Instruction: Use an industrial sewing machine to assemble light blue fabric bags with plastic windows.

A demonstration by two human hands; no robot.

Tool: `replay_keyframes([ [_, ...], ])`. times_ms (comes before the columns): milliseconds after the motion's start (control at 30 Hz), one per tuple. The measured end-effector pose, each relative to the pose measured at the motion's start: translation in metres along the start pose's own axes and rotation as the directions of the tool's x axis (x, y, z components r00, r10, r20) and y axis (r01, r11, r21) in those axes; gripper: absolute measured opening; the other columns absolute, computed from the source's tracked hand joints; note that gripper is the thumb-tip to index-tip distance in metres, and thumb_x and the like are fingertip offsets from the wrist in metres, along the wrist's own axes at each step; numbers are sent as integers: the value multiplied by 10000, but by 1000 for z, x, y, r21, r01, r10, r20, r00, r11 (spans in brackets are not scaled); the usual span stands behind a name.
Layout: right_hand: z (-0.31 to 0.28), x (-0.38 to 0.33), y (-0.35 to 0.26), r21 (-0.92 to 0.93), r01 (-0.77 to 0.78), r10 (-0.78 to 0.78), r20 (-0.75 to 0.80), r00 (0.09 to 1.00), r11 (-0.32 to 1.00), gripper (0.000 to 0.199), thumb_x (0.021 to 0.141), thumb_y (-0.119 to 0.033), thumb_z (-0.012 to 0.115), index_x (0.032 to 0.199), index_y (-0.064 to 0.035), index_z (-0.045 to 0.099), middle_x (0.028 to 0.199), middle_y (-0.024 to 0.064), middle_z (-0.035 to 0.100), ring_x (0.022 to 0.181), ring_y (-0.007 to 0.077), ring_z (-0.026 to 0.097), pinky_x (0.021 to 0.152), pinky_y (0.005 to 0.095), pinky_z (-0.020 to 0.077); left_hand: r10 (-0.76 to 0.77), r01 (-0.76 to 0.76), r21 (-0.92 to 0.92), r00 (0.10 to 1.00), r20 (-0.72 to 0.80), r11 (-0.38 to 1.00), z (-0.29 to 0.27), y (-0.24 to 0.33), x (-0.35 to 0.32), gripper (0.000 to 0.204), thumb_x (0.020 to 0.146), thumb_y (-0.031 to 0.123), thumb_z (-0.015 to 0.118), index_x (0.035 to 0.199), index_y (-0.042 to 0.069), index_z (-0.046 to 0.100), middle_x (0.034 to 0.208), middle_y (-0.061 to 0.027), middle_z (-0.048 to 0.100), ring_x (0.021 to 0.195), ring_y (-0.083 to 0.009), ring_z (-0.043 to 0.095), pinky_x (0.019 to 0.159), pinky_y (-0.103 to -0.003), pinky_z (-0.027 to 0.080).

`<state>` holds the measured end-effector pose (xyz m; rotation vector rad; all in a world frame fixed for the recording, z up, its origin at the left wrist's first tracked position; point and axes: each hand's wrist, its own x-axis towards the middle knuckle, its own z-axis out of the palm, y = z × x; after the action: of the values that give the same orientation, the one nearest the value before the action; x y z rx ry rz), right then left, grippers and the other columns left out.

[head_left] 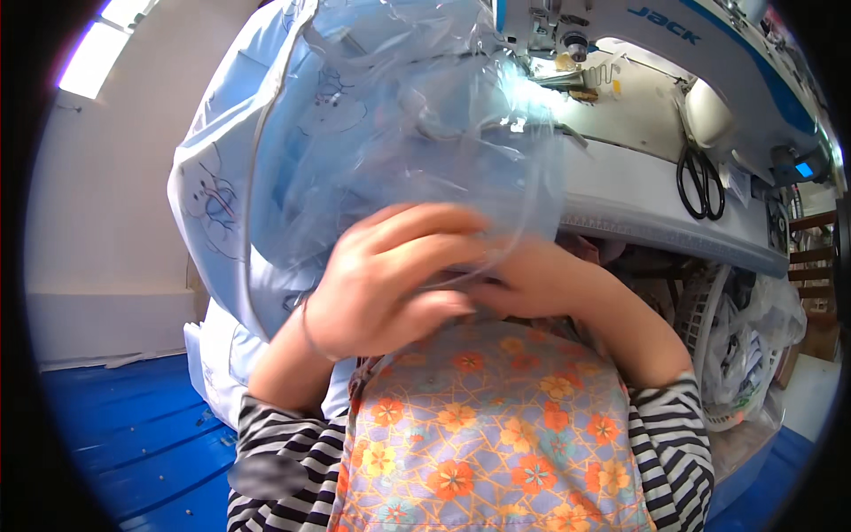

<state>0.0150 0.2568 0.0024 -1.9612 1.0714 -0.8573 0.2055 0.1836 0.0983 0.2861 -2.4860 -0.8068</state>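
Observation:
My left hand [381,275], smeared by motion, is bent around the near edge of a clear plastic sheet [425,151], with its thumb apart below the fingers. Beside it my right hand [523,279] looks closed at the same plastic edge; its fingertips are partly hidden behind the left hand. Under and around the plastic spreads pale blue fabric [213,195] with a dark floral pattern and a light piped edge. The fabric hangs over the table's left side. Glare on the plastic hides some detail.
A white and blue sewing machine [709,53] stands at the back right, its lamp lit. Black-handled scissors [700,182] lie on the white machine table [620,177]. Below right is a white basket [700,328] with plastic bags. The floor [133,443] is blue.

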Motion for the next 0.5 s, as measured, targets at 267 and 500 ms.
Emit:
replay_keyframes([
  [267,20,-94,37,-548,-293,6,-465,885,784,310,881,-154,676,1134,22,637,886,10,689,815,121,624,739,257,493,-716,634,-348,531,-453,691,73,-55,-171,443,946,124,567,1366,19,474,1336,-147,523,1115,-221,583,910,-328,488],
  [500,24,-40,14,539,-469,622,-135,771,699,212,899,-145,659,1049,5,671,938,-10,683,818,88,602,721,243,473,-690,689,-182,591,-418,701,36,-77,-72,790,780,239,787,1387,-51,371,1378,-172,449,1186,-250,515,905,-376,489],
])
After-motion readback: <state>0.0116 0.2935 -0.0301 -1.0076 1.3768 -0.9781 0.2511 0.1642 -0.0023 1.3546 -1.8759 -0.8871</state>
